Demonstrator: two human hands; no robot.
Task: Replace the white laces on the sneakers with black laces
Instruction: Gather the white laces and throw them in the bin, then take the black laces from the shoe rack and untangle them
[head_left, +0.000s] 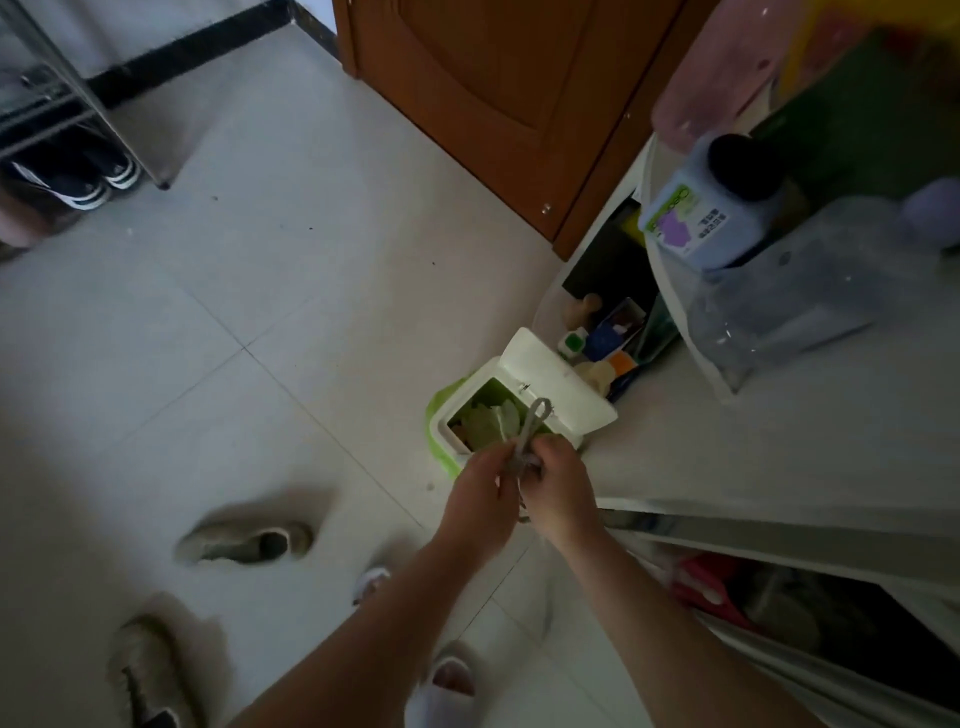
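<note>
A bundle of whitish-grey laces (529, 435) is pinched between both of my hands, its looped end sticking up over the open bin. My left hand (480, 501) grips it from the left and my right hand (558, 486) from the right. Below them stands a small green and white bin (457, 415) with its lid (556, 382) flipped up. Two pale sneakers lie on the tiled floor at lower left: one (244, 535) with its opening showing, the other (148, 670) near the bottom edge. No black laces show.
A white counter (779, 431) fills the right side, with a purple bottle (711, 218) and a clear container (800, 291) on it. A brown door (498, 93) stands at the top. A shoe rack with dark shoes (72, 171) is at upper left. My slippered feet (447, 675) are below.
</note>
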